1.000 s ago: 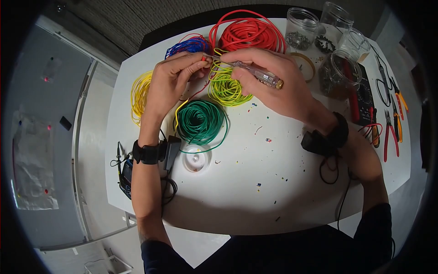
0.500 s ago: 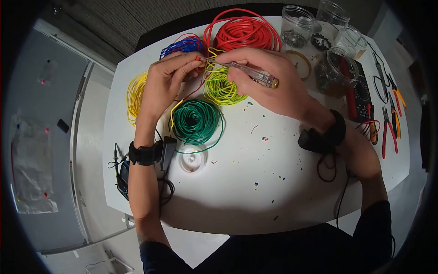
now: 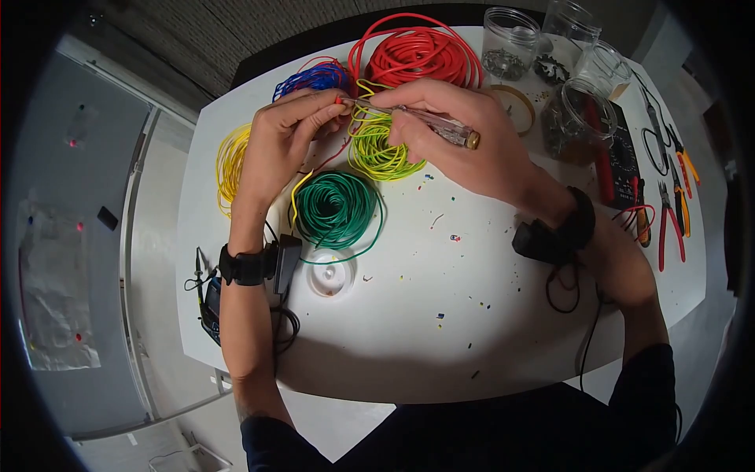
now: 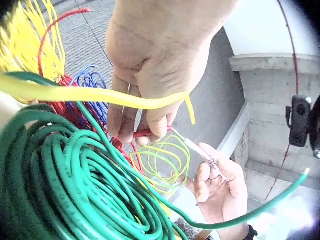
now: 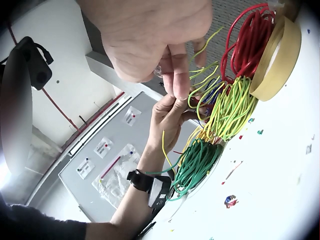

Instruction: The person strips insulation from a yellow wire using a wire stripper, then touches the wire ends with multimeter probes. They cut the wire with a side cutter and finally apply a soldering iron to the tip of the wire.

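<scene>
My left hand (image 3: 287, 138) pinches a thin red wire (image 4: 144, 133) between thumb and fingertips, and a bit of red shows at the fingertips in the head view. With my right hand (image 3: 472, 138) I grip a screwdriver (image 3: 452, 130) by its clear handle. Its thin metal shaft points left, the tip right at the red wire end. Below the hands lie a yellow-green wire coil (image 3: 383, 149) and a green wire coil (image 3: 336, 208). A yellow wire end (image 4: 150, 102) crosses in front of my left hand in the left wrist view.
Red (image 3: 425, 59), blue (image 3: 316, 77) and yellow (image 3: 233, 167) wire coils lie around the hands. Clear jars (image 3: 507, 47), a tape roll (image 3: 519, 110), a multimeter (image 3: 621, 157) and pliers (image 3: 668, 228) sit at right. A small white dish (image 3: 330, 275) stands near the green coil; wire scraps litter the table.
The head view has shifted slightly, so things appear a little further left. Both hands keep their holds, with the screwdriver tip still at the red wire; its handle looks slightly turned.
</scene>
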Motion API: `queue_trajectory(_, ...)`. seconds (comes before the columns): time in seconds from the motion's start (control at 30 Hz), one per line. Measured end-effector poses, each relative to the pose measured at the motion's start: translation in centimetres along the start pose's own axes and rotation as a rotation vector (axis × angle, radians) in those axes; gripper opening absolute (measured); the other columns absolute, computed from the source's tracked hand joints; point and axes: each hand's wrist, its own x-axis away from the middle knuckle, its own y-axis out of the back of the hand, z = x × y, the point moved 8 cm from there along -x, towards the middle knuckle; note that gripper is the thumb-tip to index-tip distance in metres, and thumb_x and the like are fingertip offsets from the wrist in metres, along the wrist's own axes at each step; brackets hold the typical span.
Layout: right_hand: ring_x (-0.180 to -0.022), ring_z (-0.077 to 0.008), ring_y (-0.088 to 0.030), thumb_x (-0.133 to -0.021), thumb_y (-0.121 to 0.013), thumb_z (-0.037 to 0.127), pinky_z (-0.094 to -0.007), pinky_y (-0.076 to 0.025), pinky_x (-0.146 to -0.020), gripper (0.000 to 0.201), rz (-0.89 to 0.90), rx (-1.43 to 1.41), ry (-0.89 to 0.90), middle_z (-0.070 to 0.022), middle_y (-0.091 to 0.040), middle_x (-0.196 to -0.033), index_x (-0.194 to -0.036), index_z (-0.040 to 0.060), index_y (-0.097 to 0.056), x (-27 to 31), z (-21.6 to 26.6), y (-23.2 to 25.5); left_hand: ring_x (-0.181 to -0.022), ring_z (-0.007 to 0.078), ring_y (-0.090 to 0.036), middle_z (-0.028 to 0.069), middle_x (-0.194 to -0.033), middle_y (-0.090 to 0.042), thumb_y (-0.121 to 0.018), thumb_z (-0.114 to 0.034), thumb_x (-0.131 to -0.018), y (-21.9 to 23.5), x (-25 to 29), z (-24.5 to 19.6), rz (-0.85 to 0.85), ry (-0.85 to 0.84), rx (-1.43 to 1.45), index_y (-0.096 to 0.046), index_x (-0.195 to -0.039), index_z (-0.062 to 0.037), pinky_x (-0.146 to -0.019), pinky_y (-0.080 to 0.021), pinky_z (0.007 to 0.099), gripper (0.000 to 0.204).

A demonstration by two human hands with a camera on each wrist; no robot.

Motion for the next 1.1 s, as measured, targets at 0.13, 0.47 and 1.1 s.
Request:
queue_trajectory(0.13,-0.086,-0.0194,-0.075,-0.097,-0.066,0.012,-0.0306,-0.057,-0.078,0.021,0.003,0.006,0.001,-0.0129,-0.074,-0.092,-0.114,-0.0004,-0.070,0.0,0.0,0.0,-0.093,0.0138,-0.070,0.0107,-0.110,-0.072,-0.060,-0.006,-0.103,0.0,0.0,0.1,0.006,0.001,0.006,-0.072,-0.118,0.0032,-0.084,-0.060,0.0274,0.022)
queue_trajectory(0.47,-0.085,-0.0184,-0.074,-0.097,-0.066,0.012,-0.0304,-0.056,-0.077,0.022,0.009,0.009,-0.005,-0.0126,-0.074,-0.091,-0.114,-0.0003,-0.070,0.0,0.0,0.0,-0.093,0.0139,-0.070,0.0102,-0.110,-0.072,-0.060,-0.007,-0.103,0.0,0.0,0.1,0.021,0.006,-0.004,-0.072,-0.120,0.0030,-0.084,-0.060,0.0273,0.023)
queue_trajectory(1.1,-0.090,-0.0289,-0.070,-0.091,-0.072,0.024,-0.0382,-0.057,-0.079,0.027,-0.194,0.097,0.318,-0.0125,-0.071,-0.096,-0.109,0.0043,-0.074,-1.2,6.4,2.0,-0.092,0.0134,-0.069,0.0088,-0.107,-0.071,-0.060,-0.008,-0.105,0.1,0.4,0.6,-0.043,0.029,0.113,-0.062,-0.131,0.0060,-0.083,-0.058,0.0269,0.030)
